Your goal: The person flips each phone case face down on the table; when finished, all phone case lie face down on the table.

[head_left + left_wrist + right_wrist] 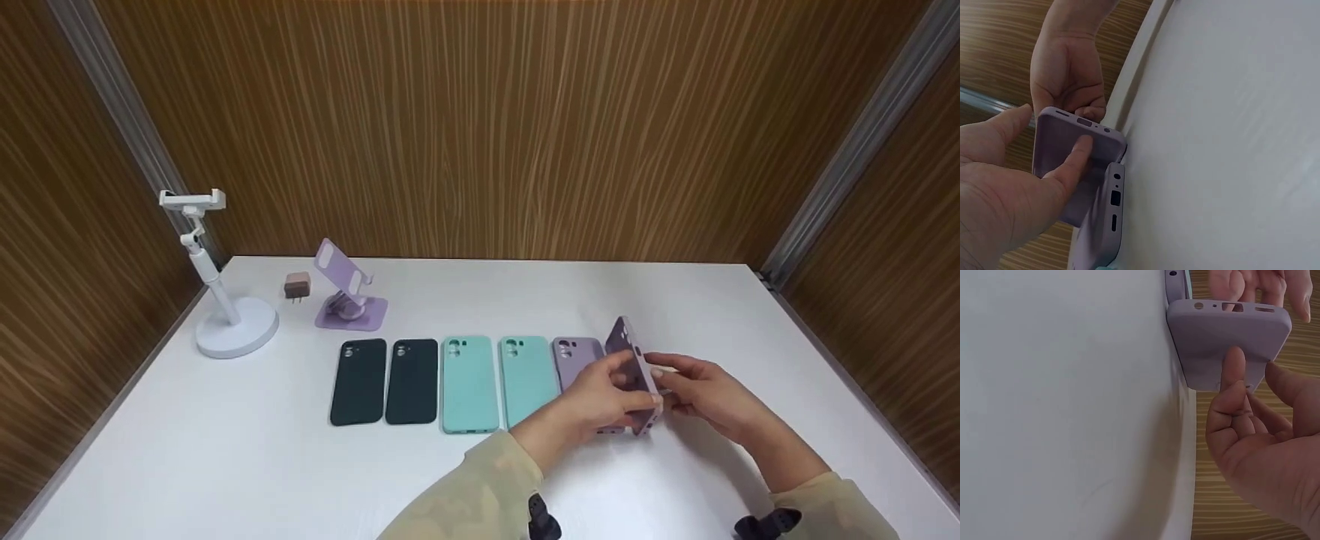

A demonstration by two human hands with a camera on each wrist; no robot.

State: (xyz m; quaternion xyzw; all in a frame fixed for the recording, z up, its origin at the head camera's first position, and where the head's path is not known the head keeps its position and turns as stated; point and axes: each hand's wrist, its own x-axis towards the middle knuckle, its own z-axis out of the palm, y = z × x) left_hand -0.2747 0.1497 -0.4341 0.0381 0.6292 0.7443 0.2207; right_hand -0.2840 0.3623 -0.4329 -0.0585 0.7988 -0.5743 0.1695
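Observation:
A purple phone case (636, 358) stands tilted on its long edge, its hollow side toward my left hand (600, 394). My left hand holds it, one finger reaching inside the hollow near the port end, as the left wrist view shows. Behind it, my right hand (709, 394) grips the case, a fingertip on its outer back and other fingers curled. Something pale shows between the right fingers in the head view; what it is I cannot tell. Against the held case lies a second purple case (576, 358), partly covered by my left hand.
Leftward in the row lie two mint cases (470, 386) and two dark cases (358, 382). Farther back are a purple phone stand (341, 270), a charger plug (297, 285) and a white stand (236, 330). Wood-grain panels (480, 135) border the white table (262, 465).

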